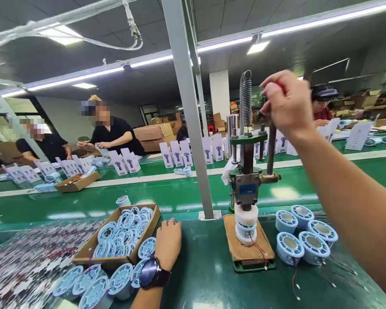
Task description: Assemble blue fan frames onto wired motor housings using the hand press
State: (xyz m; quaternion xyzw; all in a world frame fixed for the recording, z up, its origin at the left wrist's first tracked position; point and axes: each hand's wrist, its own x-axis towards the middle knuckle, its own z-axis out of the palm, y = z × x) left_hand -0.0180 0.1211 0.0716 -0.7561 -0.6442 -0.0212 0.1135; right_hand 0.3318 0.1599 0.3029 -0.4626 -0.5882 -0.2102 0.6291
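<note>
My right hand (pixel 287 101) is raised at the right, its fingers closed around the top of the lever (pixel 271 148) of a hand press (pixel 247 189). A red bit of the knob shows between the fingers. Under the press ram, a white block (pixel 246 214) sits on a light-blue round housing (pixel 244 228) with red and black wires, in a white holder on a cardboard-topped base. My left hand (pixel 169 240), with a dark watch on the wrist, rests over the bench beside a carton, near a blue housing (pixel 147 248). Its fingers point forward, slightly apart; nothing shows in them.
A carton (pixel 156 214) of blue rings stands left of my left hand, with several blue housings (pixel 94 292) in front. More wired housings (pixel 313 243) stand right of the press. A metal post (pixel 193 107) rises behind. Co-workers (pixel 111 133) and white boxes line the far bench.
</note>
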